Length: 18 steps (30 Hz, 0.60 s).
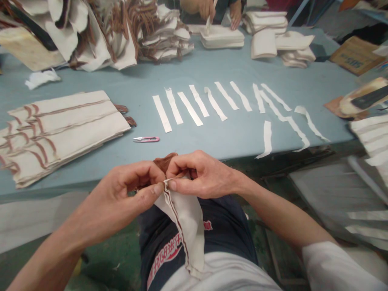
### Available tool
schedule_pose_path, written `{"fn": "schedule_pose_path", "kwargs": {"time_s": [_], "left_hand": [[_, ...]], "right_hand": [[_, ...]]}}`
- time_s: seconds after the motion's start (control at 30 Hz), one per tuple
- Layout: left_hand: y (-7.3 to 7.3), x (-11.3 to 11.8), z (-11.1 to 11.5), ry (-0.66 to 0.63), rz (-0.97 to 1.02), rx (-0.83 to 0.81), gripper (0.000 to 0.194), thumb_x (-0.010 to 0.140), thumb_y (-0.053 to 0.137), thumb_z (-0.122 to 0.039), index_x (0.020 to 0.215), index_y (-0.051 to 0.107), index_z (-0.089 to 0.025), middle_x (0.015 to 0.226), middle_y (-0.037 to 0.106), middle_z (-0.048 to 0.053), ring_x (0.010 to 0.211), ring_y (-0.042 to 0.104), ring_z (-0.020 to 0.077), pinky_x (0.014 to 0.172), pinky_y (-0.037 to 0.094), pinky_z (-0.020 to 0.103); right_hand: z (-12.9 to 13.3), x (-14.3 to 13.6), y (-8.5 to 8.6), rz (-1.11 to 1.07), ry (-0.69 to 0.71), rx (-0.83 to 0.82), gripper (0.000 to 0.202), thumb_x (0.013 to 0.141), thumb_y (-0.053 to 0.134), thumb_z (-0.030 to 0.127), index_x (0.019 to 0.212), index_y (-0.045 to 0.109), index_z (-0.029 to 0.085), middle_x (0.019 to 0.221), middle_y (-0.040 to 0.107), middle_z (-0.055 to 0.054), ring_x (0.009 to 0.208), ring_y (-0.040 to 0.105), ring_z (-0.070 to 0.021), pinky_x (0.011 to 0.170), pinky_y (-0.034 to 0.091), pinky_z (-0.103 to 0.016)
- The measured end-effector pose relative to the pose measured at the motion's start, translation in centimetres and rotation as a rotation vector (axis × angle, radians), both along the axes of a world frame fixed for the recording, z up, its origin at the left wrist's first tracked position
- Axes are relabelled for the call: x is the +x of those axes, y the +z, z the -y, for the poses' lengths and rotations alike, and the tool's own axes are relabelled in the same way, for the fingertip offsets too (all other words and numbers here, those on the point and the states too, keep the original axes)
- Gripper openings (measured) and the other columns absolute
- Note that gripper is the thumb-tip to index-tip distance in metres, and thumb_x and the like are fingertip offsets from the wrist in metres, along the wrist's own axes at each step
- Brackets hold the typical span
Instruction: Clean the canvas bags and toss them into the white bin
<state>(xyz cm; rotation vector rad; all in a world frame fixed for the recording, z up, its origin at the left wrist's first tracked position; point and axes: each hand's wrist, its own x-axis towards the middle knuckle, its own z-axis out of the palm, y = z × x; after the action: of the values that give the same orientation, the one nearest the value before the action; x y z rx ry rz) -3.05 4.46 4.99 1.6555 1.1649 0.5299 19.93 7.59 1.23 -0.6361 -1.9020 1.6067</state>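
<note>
Both hands meet at the near edge of the blue table, pinching the top of a cream fabric piece [192,220] with a dark brown seam, which hangs down over my lap. My left hand [141,186] grips its edge between thumb and index finger. Right beside it, my right hand [201,173] pinches the same edge, fingers curled. Brown material [165,161] shows behind the fingertips. Pink thread snips [147,139] lie on the table beyond my left hand. Further off, several white strips [189,108] are laid out in a row.
A stack of cream pieces with brown edges [72,129] lies at the left of the table [139,85]. Heaped pieces [100,32] fill the back left. Across the table, a person's hands work over a cream stack [222,38]. A cardboard box [357,54] sits at the right.
</note>
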Motion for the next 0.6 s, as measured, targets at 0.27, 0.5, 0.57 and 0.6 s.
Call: {"fn": "schedule_pose_path", "kwargs": {"time_s": [0.27,0.5,0.57,0.6], "left_hand": [[-0.3,-0.3,0.2,-0.004,-0.001,-0.021,0.028,0.095,0.068,-0.041,0.075,0.073,-0.021,0.066,0.061,-0.004,0.062,0.052,0.0121,0.053,0.041,0.016],[0.3,-0.1,0.1,0.01,-0.025,-0.041,0.028,0.086,0.069,-0.041,0.069,0.075,-0.02,0.061,0.059,-0.003,0.056,0.048,0.0114,0.049,0.039,0.017],[0.4,-0.1,0.1,0.026,-0.024,-0.056,0.028,0.084,0.069,-0.041,0.067,0.075,-0.02,0.06,0.059,-0.002,0.056,0.049,0.012,0.049,0.04,0.018],[0.3,-0.1,0.1,0.035,-0.011,-0.06,0.028,0.084,0.07,-0.041,0.067,0.076,-0.02,0.06,0.059,-0.002,0.056,0.049,0.0121,0.049,0.039,0.018]], "right_hand": [[0.1,0.0,1.0,0.022,0.021,0.005,0.01,0.088,0.068,0.024,0.083,0.066,0.016,0.07,0.054,0.006,0.07,0.051,-0.0105,0.066,0.038,-0.023],[0.2,-0.6,1.6,0.095,-0.026,-0.071,0.014,0.086,0.066,0.026,0.076,0.064,0.017,0.067,0.052,0.006,0.063,0.046,-0.0092,0.06,0.036,-0.022],[0.2,-0.8,1.7,0.105,-0.013,-0.095,0.012,0.085,0.065,0.024,0.075,0.064,0.017,0.067,0.052,0.006,0.063,0.044,-0.0087,0.059,0.035,-0.022],[0.2,-0.8,1.7,0.107,-0.008,-0.103,0.011,0.084,0.064,0.023,0.075,0.063,0.017,0.067,0.052,0.006,0.063,0.044,-0.0085,0.059,0.035,-0.022]]}}
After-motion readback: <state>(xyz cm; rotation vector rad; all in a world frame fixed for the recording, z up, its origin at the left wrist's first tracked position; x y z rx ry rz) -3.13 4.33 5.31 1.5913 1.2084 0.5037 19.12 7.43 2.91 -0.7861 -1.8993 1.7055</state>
